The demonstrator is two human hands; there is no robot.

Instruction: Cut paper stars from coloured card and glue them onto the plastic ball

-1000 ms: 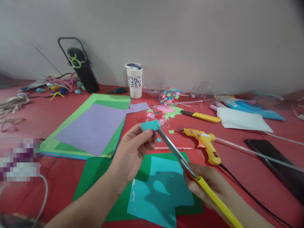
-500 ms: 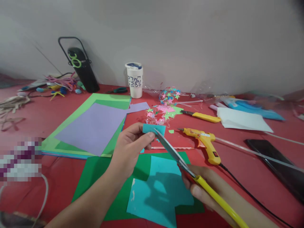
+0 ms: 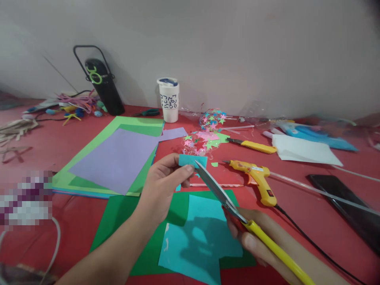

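Between the thumb and fingers of my left hand (image 3: pixel 160 186) is a small turquoise paper piece (image 3: pixel 200 160). My right hand (image 3: pixel 252 233) grips a pair of scissors (image 3: pixel 215 188) with yellow handles, its blades pointing up and left. The blade tips lie at the lower edge of the small piece, close to my left thumb; whether they touch the paper I cannot tell. Below my hands, a larger turquoise sheet (image 3: pixel 204 241) with a cut-out corner lies on a dark green sheet (image 3: pixel 118 221). A pink patterned pencil (image 3: pixel 219 185) rests just beyond the scissors.
A yellow glue gun (image 3: pixel 258 178) with a black cord lies right of the scissors, near a black phone (image 3: pixel 341 206). Behind are a yellow cutter (image 3: pixel 258 147), star-decorated rings (image 3: pixel 197 144) and a white cup (image 3: pixel 169 101). Purple paper (image 3: pixel 118 158) tops stacked sheets at left, before a black bottle (image 3: pixel 107 89).
The scissor tips have shifted slightly to the right along the small turquoise piece. My left hand keeps nearly the same place and hold.
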